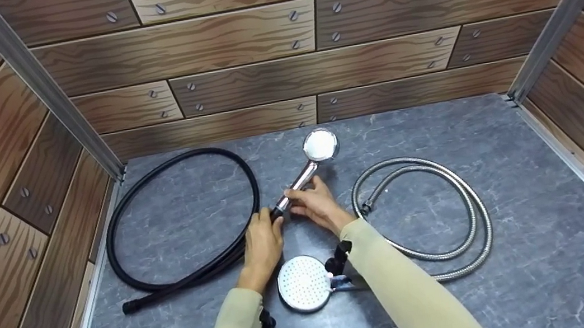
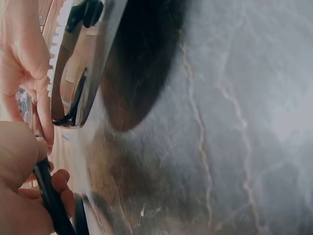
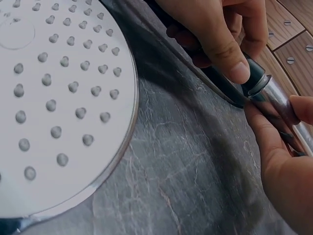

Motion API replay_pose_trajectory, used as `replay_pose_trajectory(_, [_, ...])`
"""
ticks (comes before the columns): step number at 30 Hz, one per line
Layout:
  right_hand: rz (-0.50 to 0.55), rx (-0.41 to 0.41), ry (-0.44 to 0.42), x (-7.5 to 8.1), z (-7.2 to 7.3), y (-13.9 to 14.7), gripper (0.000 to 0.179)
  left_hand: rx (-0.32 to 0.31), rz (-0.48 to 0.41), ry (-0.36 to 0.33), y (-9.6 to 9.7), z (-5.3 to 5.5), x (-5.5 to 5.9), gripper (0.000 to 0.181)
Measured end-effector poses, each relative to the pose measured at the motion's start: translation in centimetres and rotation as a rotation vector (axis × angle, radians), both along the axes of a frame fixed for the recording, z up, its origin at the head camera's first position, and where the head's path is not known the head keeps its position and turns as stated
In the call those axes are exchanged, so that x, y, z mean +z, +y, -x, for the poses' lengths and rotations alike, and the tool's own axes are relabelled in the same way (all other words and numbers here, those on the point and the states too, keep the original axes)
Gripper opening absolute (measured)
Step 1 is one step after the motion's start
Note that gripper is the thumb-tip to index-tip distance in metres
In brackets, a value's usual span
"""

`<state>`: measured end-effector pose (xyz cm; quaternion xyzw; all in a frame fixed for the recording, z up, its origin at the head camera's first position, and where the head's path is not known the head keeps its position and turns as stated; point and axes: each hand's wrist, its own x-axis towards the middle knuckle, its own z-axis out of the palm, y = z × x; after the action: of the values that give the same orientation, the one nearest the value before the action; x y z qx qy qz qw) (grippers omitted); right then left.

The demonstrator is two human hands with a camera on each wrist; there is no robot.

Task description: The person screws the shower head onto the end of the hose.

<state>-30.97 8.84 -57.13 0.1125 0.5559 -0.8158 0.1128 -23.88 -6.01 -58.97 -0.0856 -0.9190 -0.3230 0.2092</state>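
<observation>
In the head view my right hand (image 1: 317, 204) pinches the chrome handle of a small shower head (image 1: 320, 145), its round face pointing up toward the back. My left hand (image 1: 263, 243) grips the end of a black shower hose (image 1: 255, 183) right at the bottom of that handle. Up close in the right wrist view, the dark hose end (image 3: 255, 73) meets the chrome handle (image 3: 276, 100) in one line, the left thumb lying on the hose end. From there the hose loops out to the left, its other end (image 1: 132, 306) lying on the grey surface.
A larger shower head (image 1: 304, 284) with a white nozzle face lies between my forearms. To the right a silver metal hose (image 1: 482, 218) is coiled on the grey marbled surface (image 1: 550, 243). Wood-patterned panels (image 1: 252, 33) enclose the back and both sides.
</observation>
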Motion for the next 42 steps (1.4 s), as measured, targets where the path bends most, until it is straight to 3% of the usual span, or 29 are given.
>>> replay_pose_trajectory(6, [0.008,-0.020,0.014,-0.2,0.0,-0.2,0.045,-0.012,-0.012,0.027,-0.1,0.2,-0.1,0.020])
replay_pose_trajectory(8, [0.001,-0.023,0.025,-0.3,0.0,-0.2,0.045,-0.027,-0.011,0.041,-0.2,0.5,-0.8,0.022])
replay_pose_trajectory(13, [-0.009,-0.022,0.039,-0.2,-0.2,-0.3,0.047,-0.022,0.017,0.053,-0.2,0.6,-1.1,0.021])
replay_pose_trajectory(16, [-0.004,-0.021,0.034,-0.2,-0.3,-0.3,0.050,-0.008,0.021,0.030,0.0,0.3,-0.4,0.020])
replay_pose_trajectory(22, [0.007,-0.032,0.029,-0.4,-0.2,-0.4,0.050,0.010,0.003,0.000,0.1,0.3,-0.1,0.020])
replay_pose_trajectory(32, [-0.012,-0.033,0.034,-0.3,0.0,-0.5,0.053,-0.025,-0.055,0.104,-0.2,0.6,-0.5,0.016])
replay_pose_trajectory(37, [-0.021,-0.038,0.031,-0.3,-0.1,-0.5,0.050,-0.030,-0.054,0.085,-0.2,0.6,-0.6,0.022])
replay_pose_trajectory(42, [-0.015,-0.033,0.040,-0.4,-0.2,-0.4,0.047,0.002,-0.037,0.065,0.1,0.5,-0.7,0.021])
